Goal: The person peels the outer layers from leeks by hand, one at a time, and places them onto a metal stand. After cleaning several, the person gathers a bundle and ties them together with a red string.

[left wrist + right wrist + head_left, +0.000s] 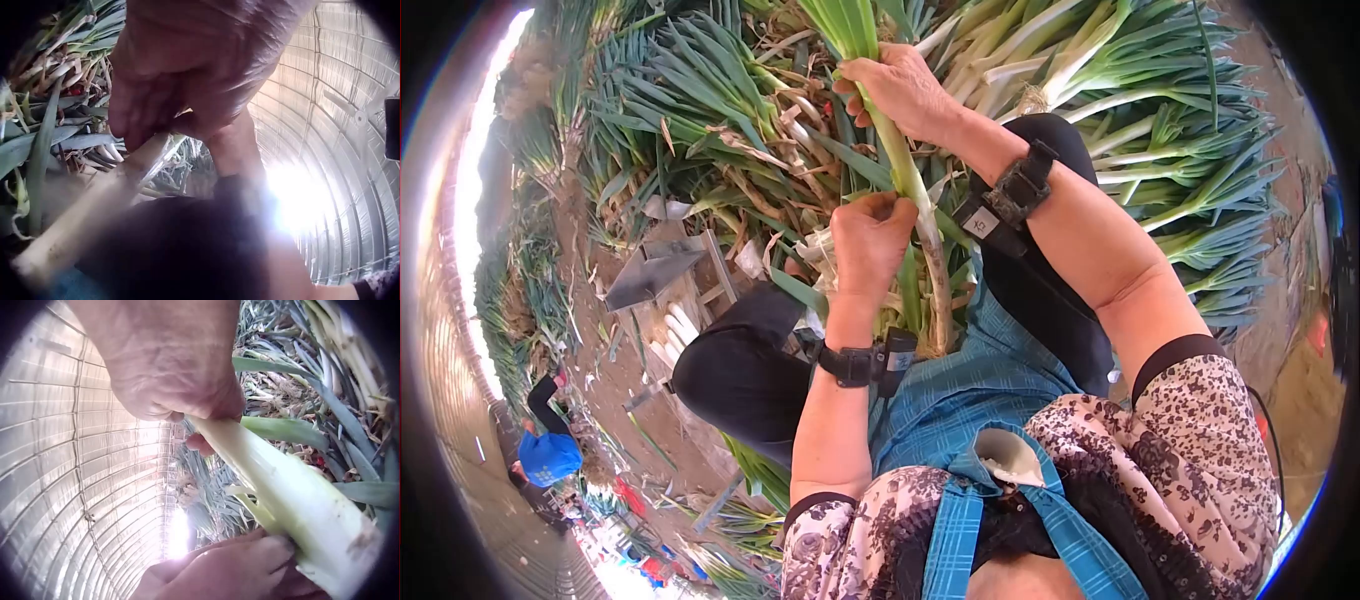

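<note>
The leek (912, 190) runs up the middle of the frame. The right hand (900, 90) wraps its upper stalk, grip closed round it; the left hand (870, 240) pinches the stalk lower down. It looks stiff, light and smooth-skinned, so the firm white shank seems the best hold.

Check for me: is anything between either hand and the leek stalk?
Nothing visible. Both hands are on the leek stalk: the right hand grips it up near the green leaves, the left hand pinches it lower down. The pile of leeks lies behind it, not between.
</note>
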`<state>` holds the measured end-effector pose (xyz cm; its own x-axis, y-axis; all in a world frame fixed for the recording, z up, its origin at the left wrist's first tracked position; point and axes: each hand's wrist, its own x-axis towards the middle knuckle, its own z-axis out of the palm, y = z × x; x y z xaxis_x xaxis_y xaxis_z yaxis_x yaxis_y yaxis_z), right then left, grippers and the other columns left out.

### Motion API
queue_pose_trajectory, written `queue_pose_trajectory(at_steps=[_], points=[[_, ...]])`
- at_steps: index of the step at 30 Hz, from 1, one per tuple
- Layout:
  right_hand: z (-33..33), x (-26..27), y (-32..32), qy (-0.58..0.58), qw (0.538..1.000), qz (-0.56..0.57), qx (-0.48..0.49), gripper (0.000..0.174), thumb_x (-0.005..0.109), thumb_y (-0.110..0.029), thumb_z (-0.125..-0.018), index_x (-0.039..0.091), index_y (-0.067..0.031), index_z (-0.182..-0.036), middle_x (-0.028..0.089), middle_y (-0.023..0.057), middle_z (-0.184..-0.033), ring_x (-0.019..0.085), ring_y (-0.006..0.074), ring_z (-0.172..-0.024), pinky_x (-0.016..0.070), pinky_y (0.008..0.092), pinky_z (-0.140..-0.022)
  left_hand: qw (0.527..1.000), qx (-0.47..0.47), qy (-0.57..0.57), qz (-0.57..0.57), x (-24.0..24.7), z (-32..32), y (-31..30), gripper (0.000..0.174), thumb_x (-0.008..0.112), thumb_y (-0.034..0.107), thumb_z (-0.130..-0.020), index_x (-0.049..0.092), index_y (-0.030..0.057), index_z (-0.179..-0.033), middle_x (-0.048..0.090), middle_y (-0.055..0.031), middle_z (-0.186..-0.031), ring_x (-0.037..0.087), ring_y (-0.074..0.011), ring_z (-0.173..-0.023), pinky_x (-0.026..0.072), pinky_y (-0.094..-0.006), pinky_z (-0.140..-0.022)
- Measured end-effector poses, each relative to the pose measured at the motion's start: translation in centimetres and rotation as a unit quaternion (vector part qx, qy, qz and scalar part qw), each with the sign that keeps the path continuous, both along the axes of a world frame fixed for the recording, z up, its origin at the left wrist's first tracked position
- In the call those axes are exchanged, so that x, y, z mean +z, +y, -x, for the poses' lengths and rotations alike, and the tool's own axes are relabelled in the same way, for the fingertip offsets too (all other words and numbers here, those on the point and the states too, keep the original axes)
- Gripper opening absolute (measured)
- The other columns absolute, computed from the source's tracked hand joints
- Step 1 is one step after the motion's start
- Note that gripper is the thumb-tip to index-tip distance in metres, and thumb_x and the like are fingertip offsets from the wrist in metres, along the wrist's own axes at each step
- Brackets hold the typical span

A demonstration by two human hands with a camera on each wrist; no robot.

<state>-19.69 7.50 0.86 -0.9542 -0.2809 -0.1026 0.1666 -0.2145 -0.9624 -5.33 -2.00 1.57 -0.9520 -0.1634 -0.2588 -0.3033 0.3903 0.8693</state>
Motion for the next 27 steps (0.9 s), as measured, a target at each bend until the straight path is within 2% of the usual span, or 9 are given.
queue_pose_trajectory(at_steps=[3, 6, 10, 15, 19, 21, 24, 26, 27], points=[[-0.7, 1.0, 0.3, -0.013, 1.0, 0.025, -0.005, 0.025, 0.056, -0.016, -0.09, 0.056, 0.005, -0.102, 0.062, 0.012, -0.087, 0.057, 0.0136, -0.063, 0.0483, 0.0287, -0.049, 0.996, 0.044, -0.025, -0.068, -1.0, -0.7, 0.0, 0.022, 0.062, 0.009, -0.079, 0.067, -0.0099, -0.088, 0.066, -0.0078, -0.071, 0.059, -0.0101, -0.061, 0.0474, -0.0233, -0.057], [-1.2, 1.2, 0.1, -0.011, 0.997, 0.073, -0.026, 0.023, 0.055, -0.015, -0.09, 0.057, 0.0063, -0.097, 0.063, 0.0137, -0.083, 0.055, 0.0138, -0.057, 0.0478, 0.0296, -0.046, 0.912, 0.156, -0.102, -0.365, -2.8, -1.4, -0.5, 0.016, 0.059, 0.009, -0.084, 0.061, -0.0076, -0.084, 0.064, -0.0114, -0.077, 0.064, -0.0186, -0.064, 0.0539, -0.0311, -0.058], [-0.4, 2.1, 1.7, -0.017, 0.992, 0.122, -0.032, 0.024, 0.053, -0.015, -0.092, 0.054, 0.0041, -0.107, 0.062, 0.0156, -0.087, 0.049, 0.0119, -0.056, 0.0438, 0.0267, -0.047, 0.872, 0.103, -0.269, -0.396, -7.0, -3.8, -2.0, 0.02, 0.053, 0.017, -0.088, 0.062, -0.0012, -0.086, 0.064, -0.0118, -0.079, 0.062, -0.0233, -0.063, 0.0548, -0.0381, -0.066], [-0.8, 2.5, 2.7, -0.059, 0.983, 0.173, 0.031, 0.026, 0.048, -0.018, -0.096, 0.052, 0.0037, -0.11, 0.061, 0.0189, -0.092, 0.047, 0.0128, -0.056, 0.0425, 0.0287, -0.05, 0.812, 0.139, -0.193, -0.533, -5.3, -3.9, -1.5, 0.018, 0.053, 0.022, -0.091, 0.061, 0.0066, -0.086, 0.063, -0.0075, -0.08, 0.062, -0.0215, -0.078, 0.0503, -0.0373, -0.073], [-0.7, 2.6, 2.7, -0.099, 0.971, 0.216, 0.017, 0.025, 0.045, -0.016, -0.096, 0.049, 0.0035, -0.11, 0.06, 0.0181, -0.092, 0.046, 0.013, -0.056, 0.0415, 0.0288, -0.05, 0.872, 0.132, -0.186, -0.433, -3.8, -2.1, 0.0, 0.029, 0.046, 0.029, -0.096, 0.062, 0.0073, -0.084, 0.061, -0.004, -0.074, 0.061, -0.0181, -0.074, 0.0468, -0.0333, -0.065], [-0.5, 2.5, 2.9, -0.109, 0.967, 0.231, 0.005, 0.024, 0.044, -0.016, -0.097, 0.049, 0.0034, -0.11, 0.06, 0.0178, -0.091, 0.046, 0.0131, -0.057, 0.0412, 0.0287, -0.05, 0.996, -0.07, -0.056, 0.0, -5.7, -3.1, 0.2, 0.036, 0.043, 0.03, -0.097, 0.061, 0.0029, -0.083, 0.059, -0.0026, -0.067, 0.061, -0.0153, -0.066, 0.0456, -0.0343, -0.057], [1.0, 2.6, 4.3, -0.131, 0.968, 0.2, -0.077, 0.024, 0.045, -0.016, -0.097, 0.048, 0.0025, -0.112, 0.06, 0.0166, -0.089, 0.047, 0.0137, -0.056, 0.0433, 0.0302, -0.05, 0.959, -0.204, 0.025, 0.195, -9.4, -7.8, -1.7, 0.029, 0.049, 0.021, -0.091, 0.064, -0.0036, -0.087, 0.061, -0.0229, -0.071, 0.063, -0.0349, -0.07, 0.0467, -0.0428, -0.06], [1.5, 3.1, 5.4, -0.094, 0.975, 0.168, -0.113, 0.025, 0.046, -0.015, -0.096, 0.048, 0.003, -0.113, 0.06, 0.0161, -0.088, 0.048, 0.014, -0.056, 0.0442, 0.031, -0.051, 0.926, -0.317, 0.027, 0.203, -17.6, -13.5, -8.0, 0.032, 0.062, 0.03, -0.082, 0.065, 0.0001, -0.094, 0.065, -0.0225, -0.089, 0.061, -0.0383, -0.085, 0.0492, -0.0431, -0.074], [1.8, 3.2, 5.9, -0.063, 0.977, 0.135, -0.152, 0.025, 0.048, -0.014, -0.095, 0.048, 0.0035, -0.113, 0.06, 0.0156, -0.088, 0.049, 0.0142, -0.056, 0.0451, 0.0319, -0.051, 0.925, -0.319, 0.031, 0.205, -16.0, -12.2, -8.6, 0.032, 0.062, 0.03, -0.082, 0.065, 0.0001, -0.094, 0.065, -0.0225, -0.089, 0.061, -0.0383, -0.085, 0.0492, -0.0431, -0.074]])
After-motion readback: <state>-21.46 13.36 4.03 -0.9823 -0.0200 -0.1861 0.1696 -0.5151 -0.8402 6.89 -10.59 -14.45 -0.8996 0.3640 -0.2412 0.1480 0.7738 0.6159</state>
